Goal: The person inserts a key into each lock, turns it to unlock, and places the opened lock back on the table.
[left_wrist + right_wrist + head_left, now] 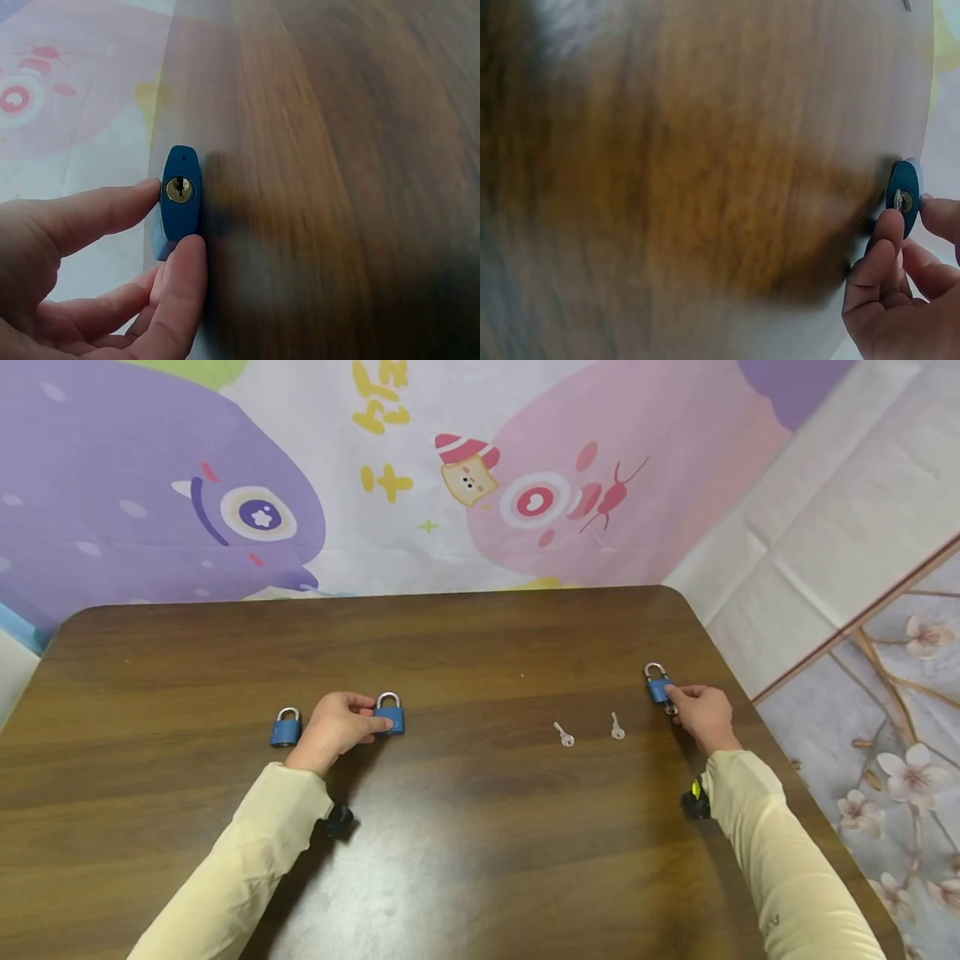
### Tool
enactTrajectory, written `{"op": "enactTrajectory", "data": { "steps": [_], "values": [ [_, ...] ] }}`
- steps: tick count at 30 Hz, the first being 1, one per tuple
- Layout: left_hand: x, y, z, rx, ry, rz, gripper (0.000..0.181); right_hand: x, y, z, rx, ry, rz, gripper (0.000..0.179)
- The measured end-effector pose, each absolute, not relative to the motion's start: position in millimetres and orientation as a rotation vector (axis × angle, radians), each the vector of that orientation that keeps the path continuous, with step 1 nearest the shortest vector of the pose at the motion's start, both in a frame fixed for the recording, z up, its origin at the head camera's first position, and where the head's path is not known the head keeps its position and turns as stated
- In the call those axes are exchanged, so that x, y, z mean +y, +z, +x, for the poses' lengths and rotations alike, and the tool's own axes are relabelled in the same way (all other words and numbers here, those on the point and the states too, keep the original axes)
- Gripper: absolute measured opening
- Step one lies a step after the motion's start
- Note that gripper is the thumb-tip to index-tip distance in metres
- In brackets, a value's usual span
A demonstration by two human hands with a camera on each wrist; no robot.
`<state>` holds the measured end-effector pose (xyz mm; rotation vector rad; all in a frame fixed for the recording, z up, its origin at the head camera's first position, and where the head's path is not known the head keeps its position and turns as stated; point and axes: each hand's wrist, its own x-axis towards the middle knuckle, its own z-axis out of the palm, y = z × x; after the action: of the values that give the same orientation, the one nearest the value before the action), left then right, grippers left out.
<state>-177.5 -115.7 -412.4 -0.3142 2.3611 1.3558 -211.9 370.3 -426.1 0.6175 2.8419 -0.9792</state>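
Between thumb and fingers my left hand point(339, 724) pinches a blue padlock point(389, 720), its silver shackle pointing to the far side of the table. The left wrist view shows the brass keyhole point(180, 189) in that padlock's underside, with no key in it. Just left of this hand lies another blue padlock point(286, 732). Over at the right, my right hand point(701, 714) grips a third blue padlock point(657, 691) by its body. A silver key point(898, 200) sticks out of its keyhole, partly covered by a finger.
Two loose silver keys point(565, 735) point(617, 727) lie left of the right hand on the brown wooden table point(465, 643). A patterned cloth point(420, 552) hangs behind the far edge. The table's right edge runs close by the right forearm.
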Motion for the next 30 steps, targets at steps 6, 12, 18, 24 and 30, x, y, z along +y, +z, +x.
{"op": "enactTrajectory", "data": {
  "steps": [6,12,18,24,30],
  "values": [
    [-115.7,-410.4,-176.7,2.393,1.311,-0.293,0.048,370.6,-425.9,-212.3,2.898,-0.916,0.592,0.052],
    [-117.0,-410.0,-175.8,2.412,1.262,-0.281,0.046,370.1,-425.4,-211.1,2.924,-0.903,0.605,0.048],
    [-118.9,-410.7,-175.7,2.418,1.238,-0.272,0.046,360.6,-421.3,-201.5,3.096,-0.812,0.53,0.04],
    [-119.2,-409.6,-176.1,2.405,1.216,-0.266,0.047,342.5,-416.1,-188.1,3.167,-0.683,0.273,0.028],
    [-119.1,-408.7,-176.3,2.395,1.204,-0.269,0.049,321.9,-415.9,-176.3,3.061,-0.633,0.166,0.025]
  ]
}}
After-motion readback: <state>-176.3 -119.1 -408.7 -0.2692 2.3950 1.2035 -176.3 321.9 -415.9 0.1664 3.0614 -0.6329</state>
